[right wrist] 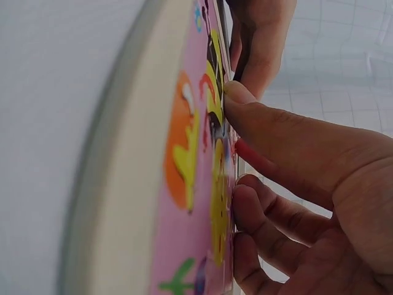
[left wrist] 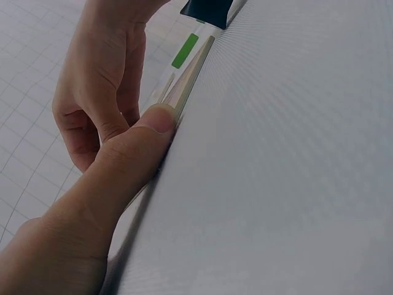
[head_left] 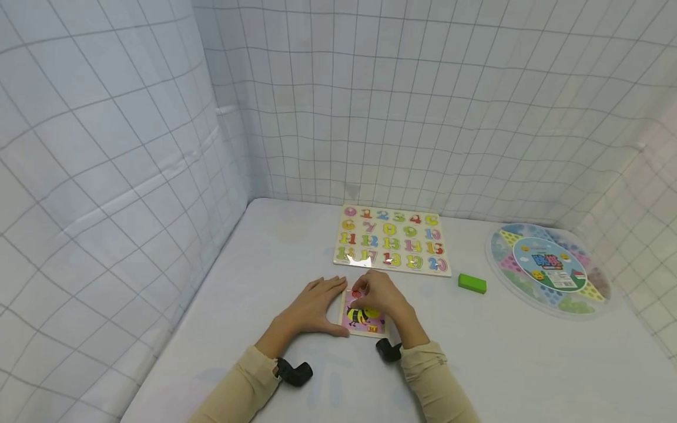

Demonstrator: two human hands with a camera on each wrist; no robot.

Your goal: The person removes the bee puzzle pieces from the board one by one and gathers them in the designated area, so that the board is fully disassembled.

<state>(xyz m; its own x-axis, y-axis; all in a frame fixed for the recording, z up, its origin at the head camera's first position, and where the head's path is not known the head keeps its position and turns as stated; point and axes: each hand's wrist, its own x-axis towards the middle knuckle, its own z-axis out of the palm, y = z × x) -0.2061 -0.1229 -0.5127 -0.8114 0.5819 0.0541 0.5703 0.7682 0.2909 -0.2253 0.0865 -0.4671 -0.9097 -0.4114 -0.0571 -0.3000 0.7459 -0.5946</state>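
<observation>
A small jigsaw puzzle (head_left: 365, 327) with a cartoon bee on a pink ground lies in a pale frame on the table. My left hand (head_left: 312, 311) spreads along its left side. The left thumb presses the near edge, and the other fingers reach to the far left corner. Over the picture is my right hand (head_left: 385, 294), with its thumb and bent fingertips on the puzzle's surface. Close up in the right wrist view, the right thumb (right wrist: 276, 132) touches the bee's striped body. I cannot tell whether a piece is pinched between the right fingertips.
Behind the puzzle lies a number board (head_left: 391, 239) with colourful numerals. A green block (head_left: 472, 283) sits to its right. Farther right is a round, clear-rimmed package (head_left: 550, 267) with a printed label. White gridded cloth (head_left: 402, 117) hangs around the table.
</observation>
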